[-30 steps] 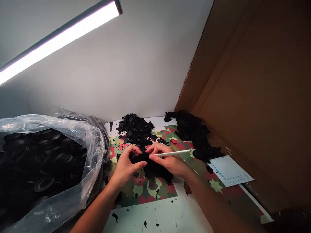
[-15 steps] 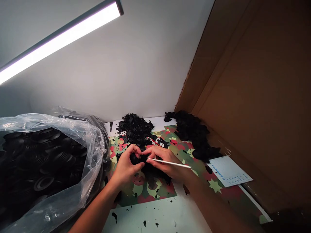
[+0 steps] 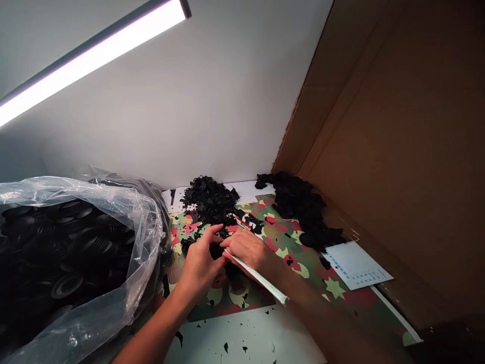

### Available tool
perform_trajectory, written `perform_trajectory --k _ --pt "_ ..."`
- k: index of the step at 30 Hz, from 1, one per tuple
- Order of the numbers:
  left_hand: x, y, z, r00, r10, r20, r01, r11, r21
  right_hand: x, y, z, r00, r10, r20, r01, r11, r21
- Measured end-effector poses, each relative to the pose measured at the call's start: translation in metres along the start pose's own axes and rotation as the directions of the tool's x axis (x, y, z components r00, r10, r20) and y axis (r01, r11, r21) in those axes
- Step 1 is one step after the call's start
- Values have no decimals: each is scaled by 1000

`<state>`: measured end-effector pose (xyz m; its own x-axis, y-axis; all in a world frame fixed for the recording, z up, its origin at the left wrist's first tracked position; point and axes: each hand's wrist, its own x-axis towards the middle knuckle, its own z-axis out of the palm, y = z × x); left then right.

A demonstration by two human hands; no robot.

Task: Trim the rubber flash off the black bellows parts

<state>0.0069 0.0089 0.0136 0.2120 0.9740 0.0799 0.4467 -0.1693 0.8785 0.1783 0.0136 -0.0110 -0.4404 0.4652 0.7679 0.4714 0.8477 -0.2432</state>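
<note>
At the middle of the patterned sheet, my left hand (image 3: 201, 260) curls its thumb and fingers around a black piece (image 3: 215, 249), mostly hidden by the hands. My right hand (image 3: 248, 251) meets it from the right, fingers closed round a thin white stick-like tool (image 3: 259, 278) that points down to the right. The tool's tip lies between the two hands. Just beyond them rises a heap of black scraps (image 3: 210, 198), with a red, thin object (image 3: 241, 221) beside it.
A clear plastic bag (image 3: 146, 253) full of black ribbed parts (image 3: 87, 242) stands at the left. Black pieces (image 3: 299, 202) are piled back right, near a white printed card (image 3: 358, 265). A cardboard wall (image 3: 397, 151) borders the right, and a bright lamp (image 3: 94, 58) hangs above.
My right hand has turned over slightly and its fingers have closed in toward my left hand. The white tool now slants more steeply downward and shows a broader side.
</note>
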Motion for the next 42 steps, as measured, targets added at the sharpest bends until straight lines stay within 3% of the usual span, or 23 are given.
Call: perform_trajectory --k 2,4,6,8,13,18,22,24,27,29,32,34,36,39,42 --pt "-1 2 0 999 -3 -34 2 999 -51 0 3 -1 996 91 -20 -91 996 -6" --pt "-1 4 -1 998 -12 -61 6 995 -103 0 9 -6 959 281 -22 -281 960 -5" --pt "0 5 -3 997 -22 -79 10 989 -148 0 18 -11 864 504 7 -504 864 3" --pt "2 5 -3 996 -27 -87 12 986 -164 -2 26 -14 764 643 53 -644 765 8" --pt "4 4 -4 998 -26 -60 15 985 -174 -11 42 -19 677 736 14 -735 677 -25" --pt "4 9 -12 999 -37 -35 29 980 -197 -17 66 -39 598 799 -58 -801 598 -18" --pt "4 4 -10 999 14 -40 -17 996 -90 -9 55 -43 636 770 37 -771 633 70" --pt "2 2 -8 998 40 -40 -41 999 -19 -4 40 -41 653 736 178 -757 629 176" --pt "-1 3 -8 1000 22 -1 -22 989 147 0 21 -38 614 643 458 -788 524 322" --pt "-3 5 -8 998 13 57 -24 978 207 0 15 -36 582 615 533 -810 496 313" --pt "-4 6 -9 983 13 184 -40 989 142 -1 15 -33 578 622 528 -811 508 290" --pt "-3 5 -9 968 -32 249 19 998 55 -2 17 -32 593 632 499 -802 517 300" --pt "-1 4 -9 966 -94 242 99 995 -12 -1 18 -32 616 646 450 -787 532 314" --pt "2 3 -10 971 -152 185 174 979 -109 3 14 -40 677 650 346 -734 559 385" --pt "2 3 -9 945 -230 233 291 917 -273 8 5 -49 775 522 356 -632 627 457"
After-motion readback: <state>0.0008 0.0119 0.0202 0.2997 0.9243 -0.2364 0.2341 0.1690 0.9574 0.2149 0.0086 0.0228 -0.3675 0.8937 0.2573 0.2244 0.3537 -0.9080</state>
